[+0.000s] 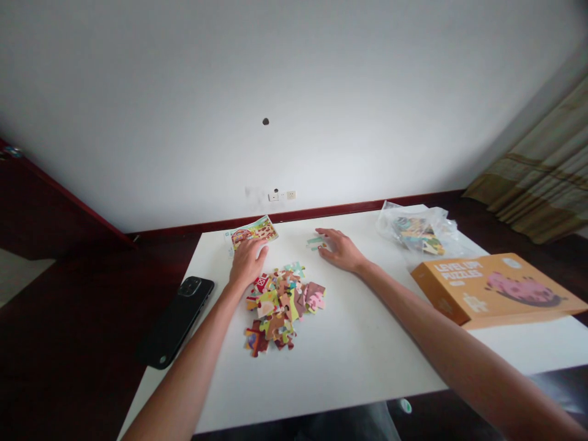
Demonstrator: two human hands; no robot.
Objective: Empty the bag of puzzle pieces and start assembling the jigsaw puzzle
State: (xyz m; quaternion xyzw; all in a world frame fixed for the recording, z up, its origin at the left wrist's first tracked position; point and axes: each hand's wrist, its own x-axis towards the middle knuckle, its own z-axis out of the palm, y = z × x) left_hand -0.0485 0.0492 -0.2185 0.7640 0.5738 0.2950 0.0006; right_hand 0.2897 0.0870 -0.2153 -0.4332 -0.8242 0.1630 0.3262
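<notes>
A heap of colourful jigsaw pieces (281, 306) lies in the middle of the white table (349, 361). My left hand (248, 260) rests flat just behind the heap, its fingertips touching a small picture card (253, 232) with a farm scene. My right hand (340, 248) lies palm down further right, its fingers on a few pale green pieces (316, 243) set apart from the heap. Neither hand lifts anything.
A black phone (177, 320) hangs over the table's left edge. An orange puzzle box (496, 289) sits at the right, a clear plastic bag with more pieces (418, 233) behind it. A white wall and a curtain (546, 171) stand beyond.
</notes>
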